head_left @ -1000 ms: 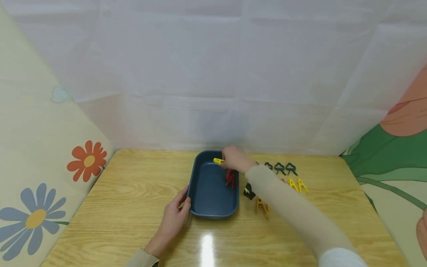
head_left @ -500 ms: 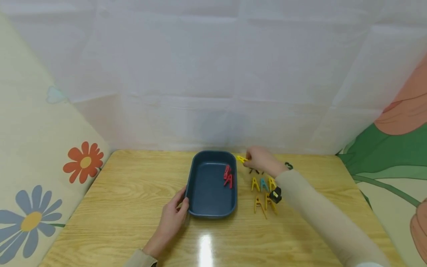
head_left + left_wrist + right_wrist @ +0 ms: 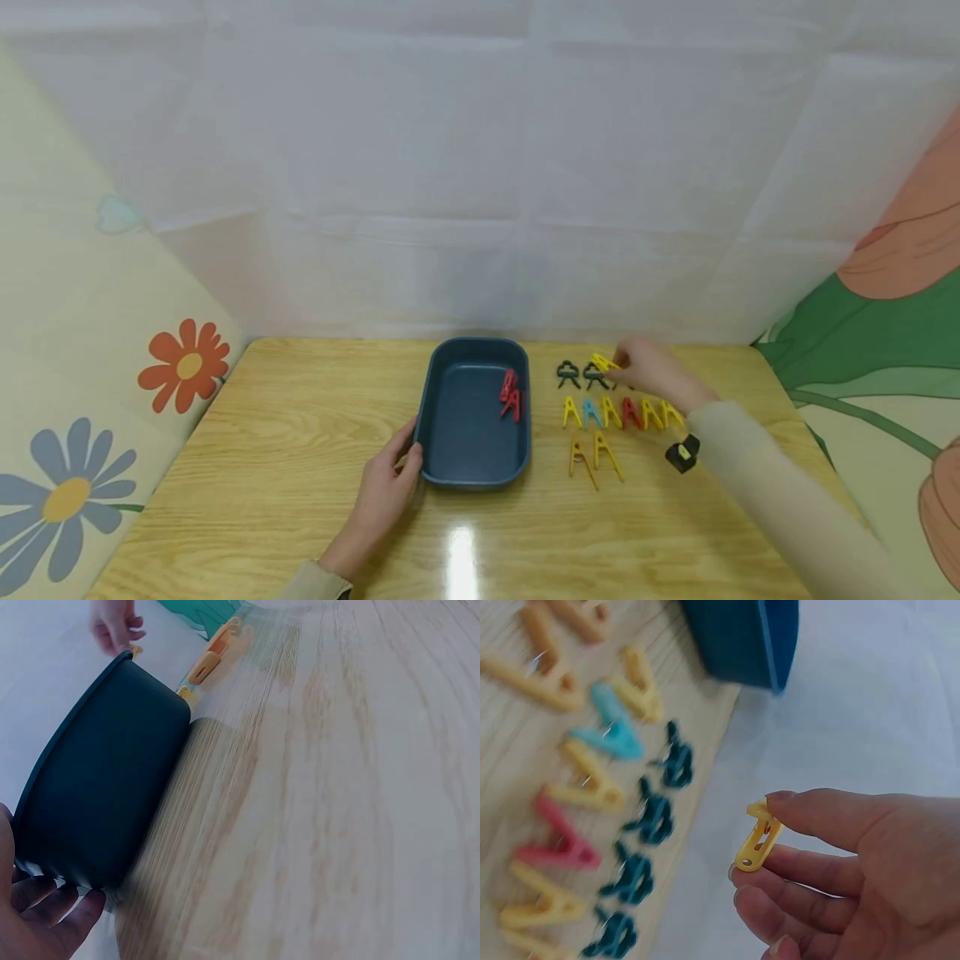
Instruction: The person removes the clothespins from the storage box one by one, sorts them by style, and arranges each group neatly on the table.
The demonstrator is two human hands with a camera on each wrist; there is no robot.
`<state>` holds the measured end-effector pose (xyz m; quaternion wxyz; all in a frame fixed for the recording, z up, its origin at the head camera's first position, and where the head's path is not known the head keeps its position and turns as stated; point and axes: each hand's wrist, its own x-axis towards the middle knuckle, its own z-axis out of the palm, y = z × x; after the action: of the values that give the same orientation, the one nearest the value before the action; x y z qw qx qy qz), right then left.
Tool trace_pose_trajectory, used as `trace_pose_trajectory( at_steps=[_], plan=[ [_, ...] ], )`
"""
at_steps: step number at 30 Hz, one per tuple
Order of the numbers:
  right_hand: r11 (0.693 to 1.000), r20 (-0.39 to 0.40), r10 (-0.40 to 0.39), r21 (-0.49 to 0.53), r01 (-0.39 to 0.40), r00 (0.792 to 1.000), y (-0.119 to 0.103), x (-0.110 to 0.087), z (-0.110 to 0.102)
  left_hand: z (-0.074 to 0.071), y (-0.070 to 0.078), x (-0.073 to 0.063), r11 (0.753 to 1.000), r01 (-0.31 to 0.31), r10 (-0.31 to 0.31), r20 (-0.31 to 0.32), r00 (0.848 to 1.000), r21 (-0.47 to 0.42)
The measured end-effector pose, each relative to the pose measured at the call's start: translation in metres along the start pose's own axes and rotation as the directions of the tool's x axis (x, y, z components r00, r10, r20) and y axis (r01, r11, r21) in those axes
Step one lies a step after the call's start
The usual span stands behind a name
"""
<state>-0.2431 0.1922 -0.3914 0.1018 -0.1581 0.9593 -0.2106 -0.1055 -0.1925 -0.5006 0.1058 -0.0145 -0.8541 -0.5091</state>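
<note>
In the head view my left hand (image 3: 384,492) holds the near left corner of a dark blue tray (image 3: 474,442), fingers along its outer wall. Two red clothespins (image 3: 507,385) lie inside against the right wall. My right hand (image 3: 651,367) is to the right of the tray, over a row of dark green clips (image 3: 567,375). Between its thumb and fingers it pinches a yellow clothespin (image 3: 759,844). A row of yellow, blue and red clothespins (image 3: 630,413) lies just nearer, with two orange-yellow clothespins (image 3: 582,463) in front of that.
The wooden table (image 3: 300,417) meets a white sheet (image 3: 375,208) at its back edge. Flower-printed cloth (image 3: 67,333) hangs at the left side, and more at the right. A black device (image 3: 682,454) sits at my right wrist.
My right hand has moved right, from over the tray to above the dark green clips, with the yellow clothespin still pinched. My left hand stays at the tray's corner.
</note>
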Motion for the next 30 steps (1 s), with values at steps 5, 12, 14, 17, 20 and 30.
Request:
trace_pose_trajectory(
  at_steps=[5, 12, 14, 17, 20, 30],
  plan=[
    [0.999, 0.011, 0.053, -0.007, -0.052, 0.999, 0.025, -0.014, -0.004, 0.000, 0.001, 0.000, 1.000, -0.011, 0.011, 0.008, 1.000, -0.022],
    [0.995, 0.011, 0.096, -0.028, -0.096, 0.995, 0.056, -0.031, -0.006, -0.001, 0.002, 0.000, 1.000, -0.006, 0.006, 0.012, 1.000, -0.026],
    [0.994, 0.013, 0.109, -0.021, -0.109, 0.994, 0.065, -0.035, -0.004, 0.000, 0.002, 0.000, 1.000, 0.001, -0.001, 0.012, 1.000, -0.026],
    [0.992, 0.006, 0.129, -0.013, -0.129, 0.992, 0.076, -0.041, -0.003, 0.000, 0.001, 0.001, 1.000, 0.009, -0.009, 0.015, 1.000, -0.017],
    [0.989, -0.002, 0.149, -0.005, -0.149, 0.989, 0.087, -0.046, -0.002, 0.000, 0.000, 0.001, 1.000, 0.015, -0.015, 0.018, 1.000, -0.006],
    [0.968, 0.036, 0.249, 0.012, -0.249, 0.968, 0.112, -0.056, 0.005, 0.000, -0.002, 0.002, 1.000, 0.019, -0.019, 0.017, 1.000, 0.005]
  ],
)
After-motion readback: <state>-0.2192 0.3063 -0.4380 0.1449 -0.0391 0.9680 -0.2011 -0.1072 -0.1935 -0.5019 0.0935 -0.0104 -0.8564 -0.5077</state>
